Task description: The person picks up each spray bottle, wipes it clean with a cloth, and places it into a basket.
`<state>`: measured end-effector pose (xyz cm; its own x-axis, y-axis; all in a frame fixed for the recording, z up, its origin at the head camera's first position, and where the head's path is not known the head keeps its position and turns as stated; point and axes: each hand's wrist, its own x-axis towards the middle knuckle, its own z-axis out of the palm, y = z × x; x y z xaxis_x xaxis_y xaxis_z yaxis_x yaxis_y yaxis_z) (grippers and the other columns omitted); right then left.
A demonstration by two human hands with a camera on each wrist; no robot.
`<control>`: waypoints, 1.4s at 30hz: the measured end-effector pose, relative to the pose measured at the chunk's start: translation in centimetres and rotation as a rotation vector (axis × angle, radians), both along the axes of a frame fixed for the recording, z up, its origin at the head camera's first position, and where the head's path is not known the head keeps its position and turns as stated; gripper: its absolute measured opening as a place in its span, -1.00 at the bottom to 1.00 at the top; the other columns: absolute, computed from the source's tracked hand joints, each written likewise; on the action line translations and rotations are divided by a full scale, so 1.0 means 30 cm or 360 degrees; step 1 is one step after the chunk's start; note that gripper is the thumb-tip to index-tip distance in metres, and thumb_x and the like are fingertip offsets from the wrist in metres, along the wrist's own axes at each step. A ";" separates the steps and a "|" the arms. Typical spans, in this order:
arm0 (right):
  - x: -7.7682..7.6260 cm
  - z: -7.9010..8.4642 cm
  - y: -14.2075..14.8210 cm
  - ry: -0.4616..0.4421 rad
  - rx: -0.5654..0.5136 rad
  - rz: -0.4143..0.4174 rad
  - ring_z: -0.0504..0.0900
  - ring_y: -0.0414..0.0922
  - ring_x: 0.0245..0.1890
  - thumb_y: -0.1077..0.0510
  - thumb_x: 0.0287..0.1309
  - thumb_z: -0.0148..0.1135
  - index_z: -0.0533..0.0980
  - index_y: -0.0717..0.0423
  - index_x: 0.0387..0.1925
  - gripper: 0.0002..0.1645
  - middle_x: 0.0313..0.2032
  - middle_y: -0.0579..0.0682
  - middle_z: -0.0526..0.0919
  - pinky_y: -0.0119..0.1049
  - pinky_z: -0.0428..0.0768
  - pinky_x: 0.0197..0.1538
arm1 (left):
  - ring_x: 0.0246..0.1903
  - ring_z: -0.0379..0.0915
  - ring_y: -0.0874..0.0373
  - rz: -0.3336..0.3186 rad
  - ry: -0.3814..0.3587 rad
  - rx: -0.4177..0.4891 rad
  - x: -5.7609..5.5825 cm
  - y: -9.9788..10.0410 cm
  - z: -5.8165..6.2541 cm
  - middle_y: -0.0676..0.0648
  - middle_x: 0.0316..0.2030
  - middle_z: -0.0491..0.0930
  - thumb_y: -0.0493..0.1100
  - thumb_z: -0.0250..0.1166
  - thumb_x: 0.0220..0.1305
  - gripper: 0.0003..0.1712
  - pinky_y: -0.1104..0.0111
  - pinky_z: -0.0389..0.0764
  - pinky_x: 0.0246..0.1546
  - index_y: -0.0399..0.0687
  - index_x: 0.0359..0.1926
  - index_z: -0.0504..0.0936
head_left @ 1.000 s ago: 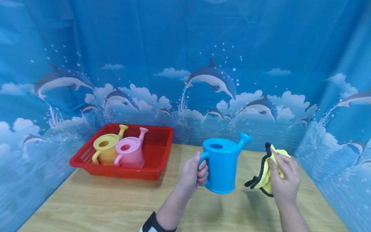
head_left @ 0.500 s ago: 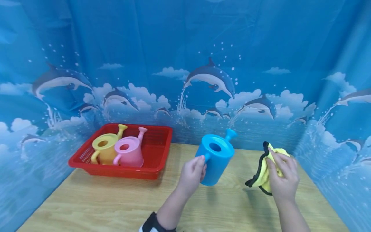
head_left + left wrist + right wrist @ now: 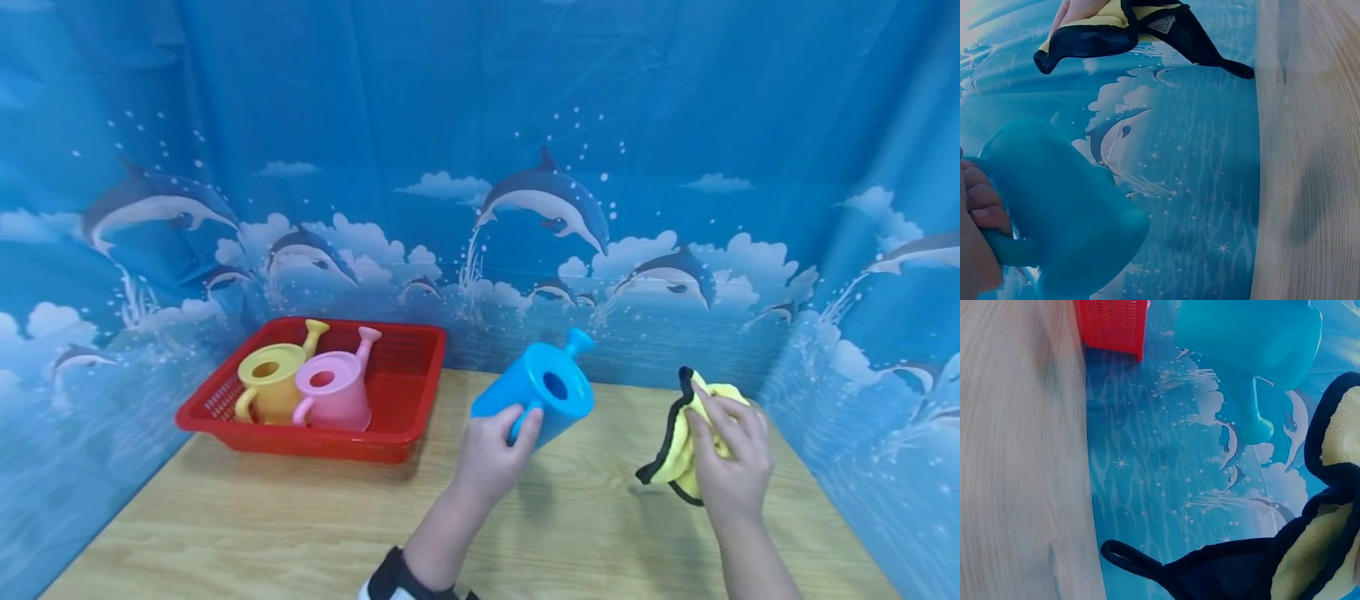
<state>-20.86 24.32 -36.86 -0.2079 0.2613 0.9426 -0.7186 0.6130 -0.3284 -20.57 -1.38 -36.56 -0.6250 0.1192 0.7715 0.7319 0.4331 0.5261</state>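
A blue watering can (image 3: 525,387) is held above the table by its handle, which my left hand (image 3: 491,454) grips. The can leans over, its base toward the left and its top opening facing right. In the left wrist view the curled fingers (image 3: 988,206) wrap the handle. To the right, my right hand (image 3: 738,458) pinches a bunched yellow cloth (image 3: 682,442) with black edging, also off the table. Can and cloth are apart. The right wrist view has the cloth (image 3: 1310,562) and its hanging loop, with the right hand almost wholly out of frame.
At the left of the wooden table (image 3: 315,533) stands a red basket (image 3: 405,433). A yellow watering can (image 3: 273,383) and a pink watering can (image 3: 337,392) sit side by side in it. A blue dolphin-print curtain (image 3: 450,125) encloses the back and sides.
The blue can has tipped from upright to leaning, its base swinging left and up, as my left hand turned. My right hand and the cloth have barely moved.
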 end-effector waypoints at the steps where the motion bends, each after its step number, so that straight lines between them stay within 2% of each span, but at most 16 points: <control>1: 0.000 -0.001 0.000 -0.0002 0.0003 -0.0006 0.47 -0.45 -0.04 -0.09 0.15 0.32 0.66 0.33 -0.23 -0.50 -0.14 -0.50 0.55 -0.27 0.24 0.37 | -0.70 -0.02 0.44 0.0018 0.0036 -0.0033 -0.001 0.000 -0.002 0.14 -0.75 0.08 -0.14 0.15 0.35 -0.55 0.59 0.20 -0.59 -0.05 -0.68 0.25; 4: 0.000 0.000 -0.003 0.0001 0.0005 -0.0008 0.47 -0.45 -0.04 -0.10 0.15 0.32 0.66 0.32 -0.23 -0.50 -0.14 -0.50 0.55 -0.26 0.24 0.37 | -0.71 -0.08 0.45 0.0079 0.0144 -0.0113 -0.004 -0.001 -0.009 0.14 -0.75 0.06 -0.05 0.09 0.41 -0.50 0.64 0.09 -0.62 -0.04 -0.69 0.22; 7: 0.003 0.003 -0.007 0.0010 0.0019 -0.0013 0.46 -0.45 -0.04 -0.12 0.15 0.31 0.67 0.30 -0.22 -0.49 -0.14 -0.49 0.55 -0.30 0.25 0.35 | -0.74 -0.14 0.43 0.0174 0.0319 -0.0186 -0.011 0.001 -0.015 0.13 -0.76 0.04 0.02 -0.02 0.47 -0.45 0.67 -0.04 -0.64 -0.03 -0.71 0.20; 13: 0.001 0.008 -0.014 0.0045 0.0117 -0.0006 0.41 -0.43 -0.05 -0.13 0.18 0.29 0.68 0.27 -0.24 -0.51 -0.26 -0.24 0.63 -0.52 0.32 0.11 | -0.82 -0.16 0.37 0.0391 0.0688 -0.0322 -0.028 0.002 -0.016 0.10 -0.83 0.07 0.07 -0.20 0.50 -0.39 0.67 -0.20 -0.63 0.00 -0.75 0.20; 17: 0.001 0.005 -0.015 0.0028 0.0149 -0.0017 0.40 -0.43 -0.06 -0.17 0.18 0.27 0.69 0.23 -0.24 -0.49 -0.32 -0.10 0.63 -0.55 0.30 0.08 | -0.84 -0.20 0.36 0.0512 0.0859 -0.0426 -0.031 -0.001 -0.010 0.14 -0.86 0.04 0.05 -0.21 0.45 -0.41 0.63 -0.27 -0.64 0.05 -0.78 0.18; 21: 0.004 0.007 -0.020 0.0038 0.0166 -0.0034 0.40 -0.44 -0.05 -0.17 0.19 0.26 0.69 0.27 -0.27 -0.47 -0.35 0.01 0.62 -0.56 0.31 0.06 | -0.86 -0.19 0.36 0.0570 0.0980 -0.0517 -0.034 0.000 -0.010 0.17 -0.87 0.04 0.03 -0.16 0.38 -0.47 0.59 -0.28 -0.67 0.11 -0.79 0.17; 25: 0.007 0.010 -0.024 0.0037 0.0195 -0.0033 0.39 -0.44 -0.05 -0.17 0.20 0.25 0.69 0.26 -0.27 -0.47 -0.38 0.10 0.60 -0.57 0.30 0.05 | -0.84 -0.22 0.36 0.0539 0.1055 -0.0636 -0.031 0.003 -0.014 0.19 -0.88 0.04 0.04 -0.14 0.32 -0.49 0.55 -0.31 -0.64 0.11 -0.80 0.15; 28: 0.009 0.010 -0.021 0.0012 0.0269 -0.0027 0.38 -0.43 -0.04 -0.19 0.21 0.23 0.69 0.23 -0.26 -0.47 -0.39 0.17 0.59 -0.56 0.30 0.07 | -0.82 -0.21 0.38 0.0437 0.1090 -0.0748 -0.027 0.004 -0.014 0.20 -0.88 0.04 0.06 -0.11 0.29 -0.50 0.55 -0.29 -0.64 0.13 -0.80 0.16; 31: 0.016 0.015 -0.022 -0.0010 0.0388 -0.0060 0.40 -0.35 -0.09 -0.18 0.23 0.21 0.69 0.22 -0.26 -0.48 -0.39 0.16 0.61 -0.56 0.28 0.09 | -0.80 -0.15 0.40 0.0315 0.1071 -0.0874 -0.021 0.004 -0.013 0.21 -0.86 0.05 0.09 0.06 0.22 -0.53 0.56 -0.23 -0.65 0.15 -0.78 0.20; 33: 0.024 0.025 -0.032 0.0005 0.0487 -0.0112 0.45 -0.20 -0.19 -0.17 0.26 0.18 0.70 0.21 -0.27 -0.50 -0.41 0.18 0.60 -0.52 0.27 0.08 | -0.79 -0.10 0.40 0.0254 0.1048 -0.0947 -0.016 0.007 -0.011 0.22 -0.85 0.08 0.13 0.20 0.12 -0.53 0.57 -0.19 -0.65 0.16 -0.77 0.23; 37: 0.045 0.046 -0.063 0.0075 0.0724 -0.0232 0.48 0.11 -0.35 -0.13 0.33 0.12 0.72 0.10 -0.29 -0.56 -0.43 0.16 0.62 -0.27 0.38 -0.05 | -0.79 -0.07 0.41 0.0207 0.1114 -0.1016 -0.003 0.025 -0.008 0.23 -0.86 0.11 0.19 0.32 -0.01 -0.51 0.55 -0.14 -0.68 0.19 -0.77 0.24; 40: 0.067 0.056 -0.089 0.0135 0.0941 -0.0271 0.52 0.17 -0.36 -0.09 0.38 0.05 0.73 0.00 -0.27 -0.60 -0.40 0.14 0.64 -0.06 0.42 -0.16 | -0.79 -0.12 0.41 0.0180 0.1208 -0.1024 0.008 0.044 -0.006 0.24 -0.86 0.08 0.21 0.29 0.01 -0.49 0.52 -0.18 -0.68 0.20 -0.78 0.20; 42: 0.083 0.060 -0.106 0.0157 0.1085 -0.0272 0.53 0.18 -0.34 -0.05 0.42 -0.01 0.72 -0.05 -0.24 -0.61 -0.37 0.12 0.64 -0.01 0.45 -0.19 | -0.80 -0.15 0.40 0.0167 0.1248 -0.1038 0.014 0.055 -0.009 0.24 -0.87 0.06 0.21 0.26 0.02 -0.48 0.50 -0.21 -0.68 0.20 -0.78 0.18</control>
<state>-18.38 21.14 -35.07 -0.1218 -0.3724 0.9200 -0.6007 0.7655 0.2303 -20.16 0.26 -36.83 -0.0039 0.6355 0.7721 0.7104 0.5451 -0.4451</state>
